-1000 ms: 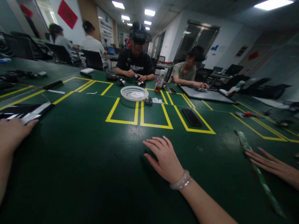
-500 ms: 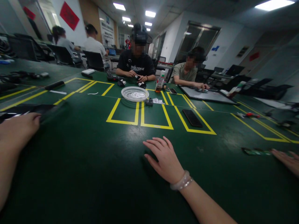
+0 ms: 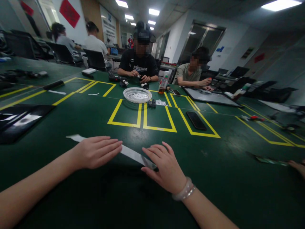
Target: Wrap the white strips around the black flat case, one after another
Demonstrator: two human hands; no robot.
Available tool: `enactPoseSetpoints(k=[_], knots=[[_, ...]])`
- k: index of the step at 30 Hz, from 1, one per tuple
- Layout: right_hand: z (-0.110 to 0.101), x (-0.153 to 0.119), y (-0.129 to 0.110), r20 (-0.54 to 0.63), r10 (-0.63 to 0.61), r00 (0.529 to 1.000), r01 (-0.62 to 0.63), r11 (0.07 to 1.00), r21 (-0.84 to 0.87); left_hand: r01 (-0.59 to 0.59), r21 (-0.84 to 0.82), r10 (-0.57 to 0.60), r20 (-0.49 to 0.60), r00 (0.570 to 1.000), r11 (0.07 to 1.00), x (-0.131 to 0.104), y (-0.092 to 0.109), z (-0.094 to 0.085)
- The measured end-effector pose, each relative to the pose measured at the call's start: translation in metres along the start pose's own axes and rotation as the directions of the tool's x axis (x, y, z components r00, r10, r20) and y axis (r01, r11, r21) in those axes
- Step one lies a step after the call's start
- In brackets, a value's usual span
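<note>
A long pale strip (image 3: 134, 156), shiny and partly see-through, slants across the table in front of me. My left hand (image 3: 96, 152) is closed over its middle, fingers pressed together and thumb hidden. The strip's left end sticks out beyond the knuckles. At the right end, my right hand (image 3: 165, 167) is open and curved, with the thumb apart from the fingers. The strip's tip runs into that gap; whether the fingers touch it I cannot tell. A bracelet (image 3: 184, 190) circles my right wrist.
Glossy black sheets (image 3: 26, 121) lie at the left. Ahead are yellow tape outlines (image 3: 124, 123), a white basket (image 3: 137, 95), a bottle (image 3: 163, 84) and a black phone (image 3: 195, 120). Two people work opposite. At the right edge, another person's hand (image 3: 297, 167) is by a green strip-like board (image 3: 269, 159).
My left hand has come from the far left to the middle, bringing the pale strip. My right hand has shifted only slightly. The neighbour's hand at the right has drawn outward.
</note>
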State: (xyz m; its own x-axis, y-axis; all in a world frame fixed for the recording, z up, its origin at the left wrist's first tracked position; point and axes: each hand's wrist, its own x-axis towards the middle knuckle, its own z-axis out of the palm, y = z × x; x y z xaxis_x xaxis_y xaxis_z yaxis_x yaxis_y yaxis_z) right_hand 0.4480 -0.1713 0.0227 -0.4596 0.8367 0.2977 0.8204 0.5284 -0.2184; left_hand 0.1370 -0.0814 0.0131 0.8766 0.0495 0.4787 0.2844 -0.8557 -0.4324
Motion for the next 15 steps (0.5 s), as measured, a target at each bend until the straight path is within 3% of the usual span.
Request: enactPoseSetpoints(k=[3, 6, 8, 9, 10, 11, 13, 15], knots=[[0.002, 0.001, -0.002, 0.096, 0.020, 0.995, -0.030, 0.994, 0.103, -0.041, -0.003, 0.041, -0.041, 0.998, 0.999, 0.008, 0.012, -0.004], [0.003, 0.002, 0.000, 0.097, 0.080, 0.992, -0.100, 0.970, 0.220, -0.002, 0.027, 0.002, -0.016, 1.000, 1.000, 0.003, 0.002, -0.005], [0.002, 0.002, 0.005, 0.051, 0.169, 0.984, -0.176, 0.922, 0.346, 0.138, 0.048, -0.140, 0.053, 0.989, 0.989, -0.004, -0.017, -0.004], [0.001, 0.003, 0.008, 0.028, 0.226, 0.974, -0.216, 0.873, 0.438, 0.261, 0.065, -0.267, 0.103, 0.958, 0.963, -0.009, -0.029, -0.004], [0.000, 0.003, 0.012, 0.004, 0.293, 0.956, -0.248, 0.800, 0.546, 0.408, 0.097, -0.419, 0.155, 0.895, 0.908, -0.018, -0.041, -0.004], [-0.001, 0.004, 0.015, -0.011, 0.363, 0.932, -0.267, 0.703, 0.659, 0.558, 0.146, -0.576, 0.201, 0.792, 0.817, -0.029, -0.054, -0.005], [-0.003, 0.006, 0.021, 0.017, 0.501, 0.865, -0.296, 0.482, 0.825, 0.788, 0.279, -0.833, 0.265, 0.486, 0.549, -0.062, -0.079, -0.010], [-0.004, 0.008, 0.025, 0.057, 0.623, 0.780, -0.290, 0.278, 0.916, 0.883, 0.383, -0.938, 0.310, 0.153, 0.271, -0.108, -0.101, -0.017]])
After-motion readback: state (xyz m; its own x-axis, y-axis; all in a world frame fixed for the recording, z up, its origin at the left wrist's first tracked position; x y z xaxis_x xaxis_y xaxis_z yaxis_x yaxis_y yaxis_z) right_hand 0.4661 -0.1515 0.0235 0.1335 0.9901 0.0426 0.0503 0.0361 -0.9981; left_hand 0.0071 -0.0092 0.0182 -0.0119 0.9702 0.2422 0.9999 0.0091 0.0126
